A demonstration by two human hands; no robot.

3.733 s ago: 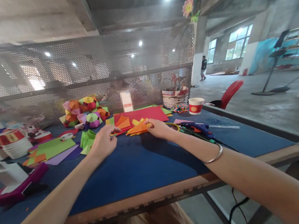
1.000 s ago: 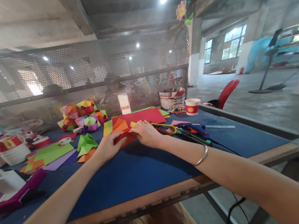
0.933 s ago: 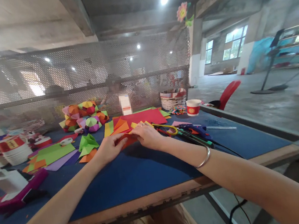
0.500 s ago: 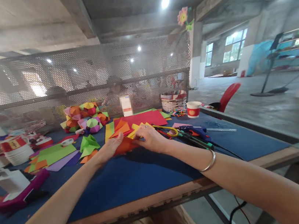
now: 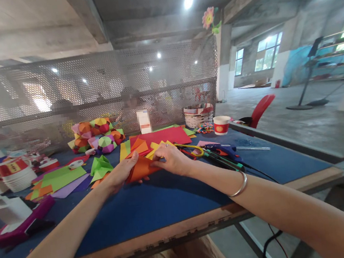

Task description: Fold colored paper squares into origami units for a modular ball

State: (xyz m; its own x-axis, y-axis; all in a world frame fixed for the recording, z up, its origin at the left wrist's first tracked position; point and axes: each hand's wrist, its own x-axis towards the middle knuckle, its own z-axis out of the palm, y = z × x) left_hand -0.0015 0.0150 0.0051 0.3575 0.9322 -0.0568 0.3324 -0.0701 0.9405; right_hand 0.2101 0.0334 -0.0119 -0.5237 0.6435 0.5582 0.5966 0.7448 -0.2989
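Note:
An orange paper sheet (image 5: 141, 170) is lifted a little off the blue table mat (image 5: 156, 199), tilted towards me. My left hand (image 5: 121, 173) grips its left side with the fingers behind it. My right hand (image 5: 171, 159) pinches its upper right edge; a ring shows on one finger and a metal bangle (image 5: 239, 184) sits on that wrist. Just behind the hands lie red paper sheets (image 5: 163, 137) and folded orange and yellow pieces (image 5: 141, 147).
Yellow-handled scissors (image 5: 194, 149) and a blue glue gun (image 5: 223, 151) lie right of my right hand. Green folded paper (image 5: 99, 167), a pile of coloured paper balls (image 5: 97, 135), a red paper cup (image 5: 221, 124), a woven basket (image 5: 198, 114) and a perforated metal screen (image 5: 90, 93) stand behind.
Both hands left the folded pieces further back, took up the orange sheet and raised it off the mat towards me.

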